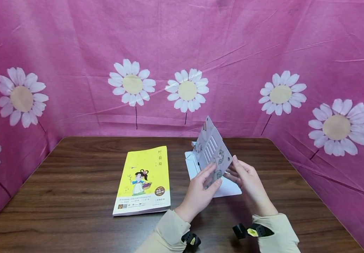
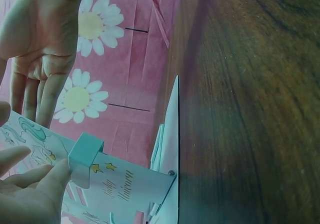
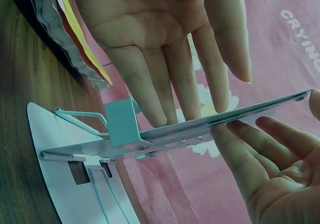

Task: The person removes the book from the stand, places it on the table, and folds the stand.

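A light-coloured metal book stand (image 1: 223,151) with unicorn drawings and slots stands on the table, its panel tilted up from a white base plate (image 1: 227,189). My left hand (image 1: 197,193) rests extended fingers against the panel's printed front. On the opposite side, my right hand (image 1: 255,184) holds the panel's upper edge, thumb at the edge and fingers against the back. A pale turquoise clip (image 3: 121,124) sits on the panel's lower part in the right wrist view. Near the hinge there, a wire support (image 3: 82,115) rises from the base.
Left of the stand, a yellow-covered book (image 1: 147,160) lies flat with its front up. Both are on a dark wooden table (image 1: 74,189). A pink cloth (image 1: 226,38) with large white daisies hangs behind and along the sides.
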The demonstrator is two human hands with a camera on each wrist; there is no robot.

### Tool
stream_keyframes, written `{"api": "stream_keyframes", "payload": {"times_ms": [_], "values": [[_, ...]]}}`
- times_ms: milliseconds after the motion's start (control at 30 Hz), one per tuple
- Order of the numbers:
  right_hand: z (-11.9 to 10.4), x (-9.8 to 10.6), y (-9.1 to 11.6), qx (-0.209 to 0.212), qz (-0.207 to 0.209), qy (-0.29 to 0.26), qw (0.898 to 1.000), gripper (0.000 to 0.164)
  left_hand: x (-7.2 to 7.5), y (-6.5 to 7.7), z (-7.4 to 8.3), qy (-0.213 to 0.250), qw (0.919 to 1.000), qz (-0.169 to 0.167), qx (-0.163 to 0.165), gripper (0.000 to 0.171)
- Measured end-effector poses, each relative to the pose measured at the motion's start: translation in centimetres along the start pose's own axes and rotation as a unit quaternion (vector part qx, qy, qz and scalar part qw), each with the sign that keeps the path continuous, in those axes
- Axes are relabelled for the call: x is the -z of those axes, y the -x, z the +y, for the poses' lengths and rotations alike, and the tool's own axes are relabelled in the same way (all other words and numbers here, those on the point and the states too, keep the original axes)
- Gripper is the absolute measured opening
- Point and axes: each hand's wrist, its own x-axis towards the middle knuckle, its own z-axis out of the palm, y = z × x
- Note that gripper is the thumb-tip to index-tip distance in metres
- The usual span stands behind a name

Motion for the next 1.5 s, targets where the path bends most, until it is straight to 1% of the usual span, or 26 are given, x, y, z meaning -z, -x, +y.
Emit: {"api": "stream_keyframes", "payload": {"times_ms": [100,267,400,533,667,767,1033,1200,1267,1400,1500], "values": [[-0.1,0.2,0.0,0.004,0.001,-0.02,1.0,0.03,-0.1,0.0,-0.1,0.002,1.0,0.002,-0.002,0.049],[-0.1,0.5,-0.1,0.013,0.002,-0.068,0.998,0.031,-0.1,-0.1,-0.1,0.006,0.9999,0.008,-0.009,0.046],[-0.2,0.8,-0.2,0.006,0.006,-0.097,0.995,0.032,-0.1,0.0,-0.2,-0.002,0.9998,0.018,-0.006,0.045],[-0.4,1.0,-0.2,0.0,0.023,-0.088,0.996,0.032,0.0,-0.1,-0.3,-0.038,0.9984,0.04,0.013,0.044],[-0.5,1.2,-0.1,0.002,0.035,-0.073,0.997,0.033,0.1,-0.3,-0.3,-0.09,0.9923,0.075,0.04,0.045],[-0.5,1.3,-0.1,0.002,0.037,-0.078,0.996,0.033,0.2,-0.4,-0.4,-0.109,0.9883,0.091,0.055,0.048],[-0.7,1.6,-0.2,-0.014,0.068,-0.086,0.994,0.035,0.3,-0.4,-0.6,-0.123,0.9835,0.081,0.105,0.06],[-0.6,1.9,-0.3,-0.013,0.077,-0.093,0.993,0.035,0.4,-0.3,-0.9,-0.134,0.9798,0.072,0.13,0.065],[-0.6,2.1,-0.4,-0.009,0.081,-0.101,0.992,0.034,0.4,-0.2,-1.0,-0.138,0.9786,0.069,0.137,0.065],[-0.5,2.5,-0.5,-0.011,0.096,-0.112,0.989,0.033,0.4,-0.1,-1.2,-0.149,0.9767,0.067,0.138,0.068],[-0.5,2.9,-0.6,-0.017,0.112,-0.107,0.988,0.032,0.4,-0.1,-1.3,-0.153,0.9761,0.066,0.14,0.069]]}}
